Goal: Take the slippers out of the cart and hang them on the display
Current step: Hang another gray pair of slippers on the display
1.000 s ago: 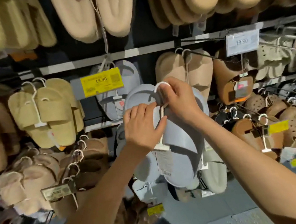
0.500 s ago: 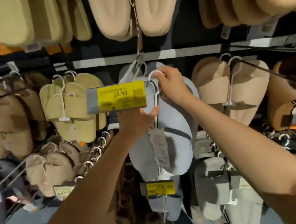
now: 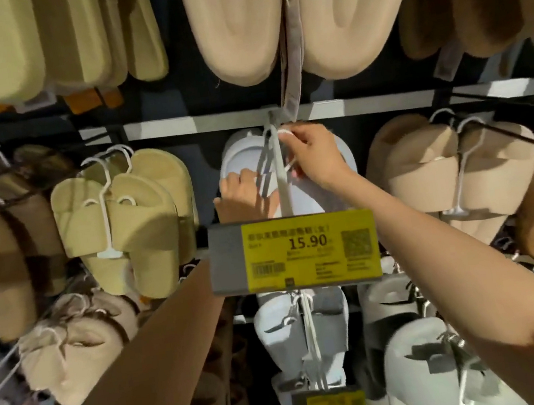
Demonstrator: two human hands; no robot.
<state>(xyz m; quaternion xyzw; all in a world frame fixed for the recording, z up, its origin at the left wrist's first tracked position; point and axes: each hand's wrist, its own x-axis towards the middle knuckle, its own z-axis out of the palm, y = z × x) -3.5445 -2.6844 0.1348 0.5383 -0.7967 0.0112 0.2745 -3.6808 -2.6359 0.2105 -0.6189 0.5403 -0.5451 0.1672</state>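
From the head camera we judge that we are in the hanging step: the pair of pale grey slippers [image 3: 306,196] is up at the display, just under the grey rail [image 3: 198,124], pressed close to the metal peg [image 3: 275,166] that carries the yellow price tag [image 3: 310,249]. Our right hand [image 3: 316,156] pinches the white hanger hook [image 3: 284,132] between thumb and curled fingers, right at the root of the peg near the rail. Our left hand [image 3: 245,195] lies on the slipper's sole with the fingers bent over it, steadying it; the price tag hides the heel of that hand, so we cannot tell how firm the hold is. Whether the hook already sits over the peg is not clear, since the fingers cover it.

The next move, as we judge it, calls for seating the hook fully on the peg, then loosening both hands and letting the pair hang beside the olive slippers [image 3: 123,223] and the beige slippers [image 3: 455,170].

Against the frame half a second ago, the pair has gone further back along the peg and higher, toward the rail. The price tag, which was level with the hands, now hangs in front of and below them, and the left hand has come up from behind the tag onto the sole.
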